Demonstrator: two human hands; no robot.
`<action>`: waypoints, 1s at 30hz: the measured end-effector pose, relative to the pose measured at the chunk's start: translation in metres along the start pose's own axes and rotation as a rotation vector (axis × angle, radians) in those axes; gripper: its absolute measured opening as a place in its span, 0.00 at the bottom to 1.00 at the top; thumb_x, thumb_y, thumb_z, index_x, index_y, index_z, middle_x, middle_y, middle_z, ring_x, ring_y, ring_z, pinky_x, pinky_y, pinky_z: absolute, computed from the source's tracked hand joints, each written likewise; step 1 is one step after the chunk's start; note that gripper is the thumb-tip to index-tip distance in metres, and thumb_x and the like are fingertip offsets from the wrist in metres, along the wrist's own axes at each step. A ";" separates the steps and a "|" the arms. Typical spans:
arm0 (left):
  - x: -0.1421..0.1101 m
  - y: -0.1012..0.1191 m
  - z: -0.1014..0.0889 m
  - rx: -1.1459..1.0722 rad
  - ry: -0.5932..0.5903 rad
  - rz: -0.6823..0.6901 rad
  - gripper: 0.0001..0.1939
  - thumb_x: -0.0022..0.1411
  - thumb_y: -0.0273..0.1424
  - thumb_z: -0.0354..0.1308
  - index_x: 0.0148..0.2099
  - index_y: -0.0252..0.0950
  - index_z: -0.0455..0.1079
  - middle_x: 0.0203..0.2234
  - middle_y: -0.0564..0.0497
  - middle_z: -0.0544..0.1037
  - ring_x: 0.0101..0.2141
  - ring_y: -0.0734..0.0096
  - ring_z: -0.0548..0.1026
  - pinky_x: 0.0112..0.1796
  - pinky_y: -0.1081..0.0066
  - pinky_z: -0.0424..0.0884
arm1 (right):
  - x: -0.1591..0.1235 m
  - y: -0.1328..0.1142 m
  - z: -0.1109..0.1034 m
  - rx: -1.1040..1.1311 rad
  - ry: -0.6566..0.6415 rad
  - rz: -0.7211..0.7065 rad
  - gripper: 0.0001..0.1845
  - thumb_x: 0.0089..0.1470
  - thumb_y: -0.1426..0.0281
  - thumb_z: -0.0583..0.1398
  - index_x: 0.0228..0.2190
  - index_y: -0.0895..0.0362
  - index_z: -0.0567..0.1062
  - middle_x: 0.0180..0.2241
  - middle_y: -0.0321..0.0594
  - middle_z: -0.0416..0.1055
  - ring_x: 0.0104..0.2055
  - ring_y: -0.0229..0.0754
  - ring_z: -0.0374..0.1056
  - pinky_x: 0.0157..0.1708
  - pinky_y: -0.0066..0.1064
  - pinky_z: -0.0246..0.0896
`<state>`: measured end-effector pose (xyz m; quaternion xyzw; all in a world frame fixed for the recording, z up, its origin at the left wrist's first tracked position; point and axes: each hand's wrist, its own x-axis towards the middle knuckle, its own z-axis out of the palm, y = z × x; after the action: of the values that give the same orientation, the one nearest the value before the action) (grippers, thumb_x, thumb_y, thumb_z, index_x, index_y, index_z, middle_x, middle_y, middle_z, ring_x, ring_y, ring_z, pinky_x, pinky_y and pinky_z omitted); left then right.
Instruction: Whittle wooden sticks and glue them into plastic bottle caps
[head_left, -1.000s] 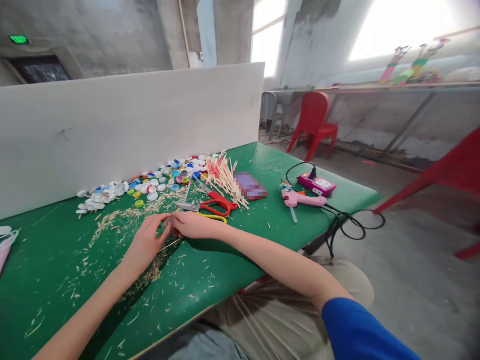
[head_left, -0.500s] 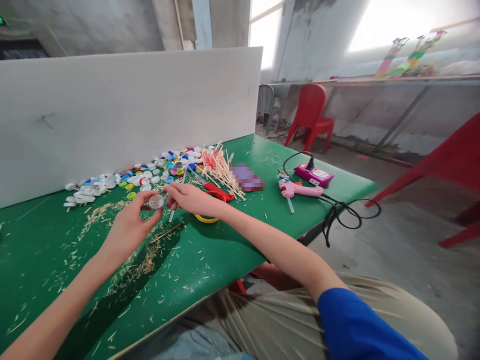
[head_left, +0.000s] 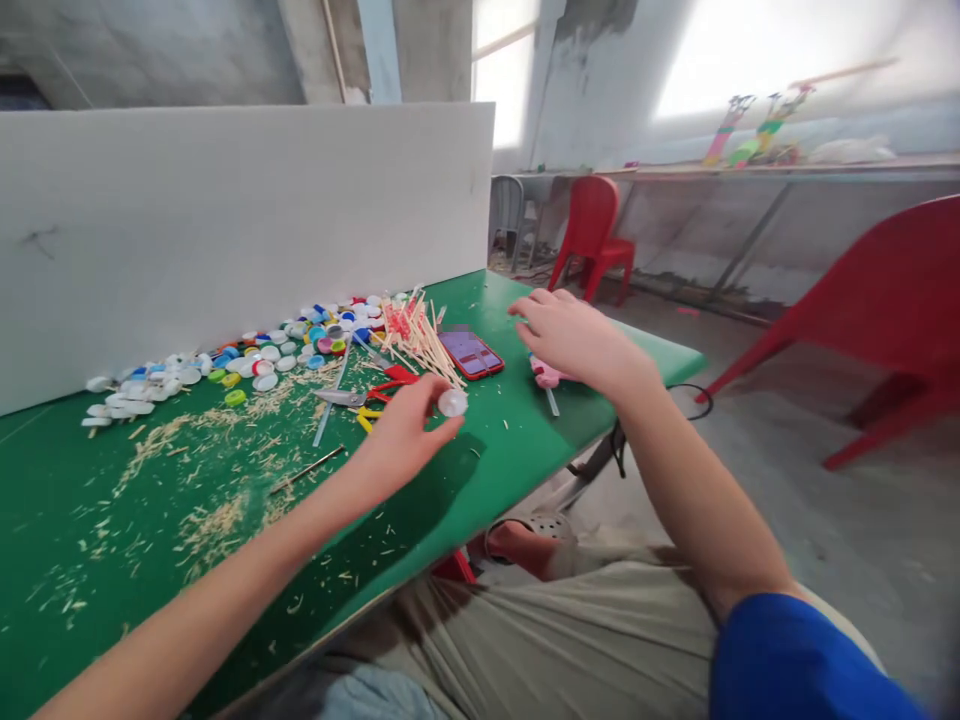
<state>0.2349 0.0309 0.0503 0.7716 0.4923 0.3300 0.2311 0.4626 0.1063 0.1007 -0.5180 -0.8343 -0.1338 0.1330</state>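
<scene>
Pinching a small translucent white plastic bottle cap [head_left: 453, 402] between thumb and fingertips, my left hand [head_left: 401, 435] hovers above the green table [head_left: 112, 520], just in front of the red-cased phone [head_left: 470, 353]. The cap looks round, pale and slightly blurred; I cannot make out its inner side. To the right of the phone, my right hand [head_left: 574, 340] reaches with fingers loosely spread over the pink hot glue gun [head_left: 546, 377], hiding most of it, so I cannot tell whether they touch it. Left of the phone lie wooden sticks [head_left: 416, 335] and red-handled scissors [head_left: 364, 393].
</scene>
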 end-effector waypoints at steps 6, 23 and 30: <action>0.060 -0.004 0.094 -0.016 0.047 0.087 0.09 0.61 0.30 0.55 0.44 0.34 0.64 0.38 0.47 0.74 0.40 0.67 0.70 0.46 0.65 0.66 | -0.008 0.019 -0.019 -0.359 -0.255 0.250 0.18 0.58 0.76 0.49 0.46 0.63 0.72 0.46 0.55 0.72 0.47 0.51 0.67 0.38 0.36 0.59; 0.078 -0.029 0.109 0.009 -0.005 0.108 0.11 0.60 0.32 0.58 0.44 0.34 0.69 0.41 0.47 0.76 0.42 0.64 0.69 0.48 0.64 0.65 | -0.053 0.054 0.063 -0.288 -0.331 0.162 0.18 0.54 0.72 0.55 0.46 0.65 0.71 0.43 0.58 0.72 0.48 0.55 0.67 0.45 0.41 0.56; 0.078 -0.029 0.108 -0.003 -0.005 0.112 0.11 0.59 0.31 0.58 0.44 0.35 0.70 0.41 0.47 0.77 0.43 0.63 0.70 0.48 0.63 0.66 | -0.063 0.075 0.081 -0.100 -0.193 0.220 0.17 0.57 0.65 0.52 0.44 0.62 0.70 0.42 0.53 0.73 0.44 0.51 0.69 0.42 0.37 0.57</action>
<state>0.3199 0.1104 -0.0202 0.7985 0.4471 0.3413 0.2145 0.5499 0.1154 0.0091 -0.6228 -0.7736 -0.1095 0.0402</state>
